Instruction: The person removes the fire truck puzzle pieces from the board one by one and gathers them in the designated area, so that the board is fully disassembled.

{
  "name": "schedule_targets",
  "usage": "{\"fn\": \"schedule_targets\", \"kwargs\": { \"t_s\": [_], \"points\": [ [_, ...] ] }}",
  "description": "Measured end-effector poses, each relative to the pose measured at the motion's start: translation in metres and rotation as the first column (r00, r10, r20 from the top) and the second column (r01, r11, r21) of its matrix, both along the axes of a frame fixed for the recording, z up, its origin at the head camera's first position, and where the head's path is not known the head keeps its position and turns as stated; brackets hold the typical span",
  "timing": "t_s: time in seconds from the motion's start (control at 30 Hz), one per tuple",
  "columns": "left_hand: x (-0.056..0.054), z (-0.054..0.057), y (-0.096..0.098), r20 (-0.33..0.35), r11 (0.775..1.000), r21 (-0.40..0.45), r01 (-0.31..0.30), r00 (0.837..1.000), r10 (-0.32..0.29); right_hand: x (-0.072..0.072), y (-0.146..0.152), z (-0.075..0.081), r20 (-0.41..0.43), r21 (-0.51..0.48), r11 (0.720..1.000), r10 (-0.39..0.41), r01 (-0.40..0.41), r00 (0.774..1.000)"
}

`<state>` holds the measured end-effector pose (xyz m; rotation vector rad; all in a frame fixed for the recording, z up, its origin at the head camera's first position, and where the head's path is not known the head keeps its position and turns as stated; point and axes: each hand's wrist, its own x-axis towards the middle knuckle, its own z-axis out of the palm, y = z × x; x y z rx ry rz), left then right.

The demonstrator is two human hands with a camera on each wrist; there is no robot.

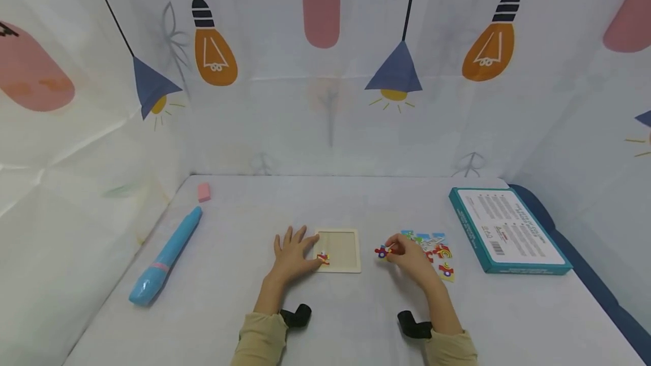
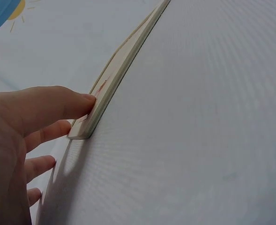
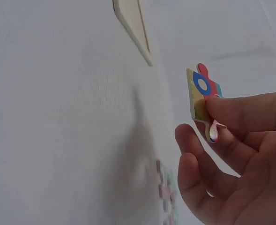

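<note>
A shallow wooden puzzle tray with a pale raised rim lies on the table, and one red and yellow puzzle piece sits in its lower left corner. My left hand rests at the tray's left side, fingers spread, the thumb pressing down at that corner. Right of the tray, my right hand pinches a jigsaw piece between thumb and fingers, raised off the table. It shows red, yellow and a blue ring. Several other pieces lie beside and partly behind this hand.
At the right stands a flat teal and white box. A blue pen-shaped object lies on the left, with a small pink block behind it. Printed white fabric encloses the table's back and sides.
</note>
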<state>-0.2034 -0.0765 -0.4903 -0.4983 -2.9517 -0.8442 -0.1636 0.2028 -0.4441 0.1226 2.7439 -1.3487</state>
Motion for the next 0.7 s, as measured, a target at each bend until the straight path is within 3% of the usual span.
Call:
{"fn": "schedule_targets", "kwargs": {
  "t_s": [0.33, 0.7],
  "points": [
    [-0.001, -0.001, 0.0, -0.001, 1.0, -0.011, -0.002, 1.0, 0.002, 0.019, 0.043, -0.003, 0.071, 0.056, 0.998, -0.043, 0.039, 0.997],
    [-0.001, -0.001, 0.0, 0.005, 1.0, -0.001, -0.001, 1.0, 0.001, 0.022, 0.065, -0.006, 0.129, 0.167, 0.979, -0.142, 0.119, 0.981]
  ]
}}
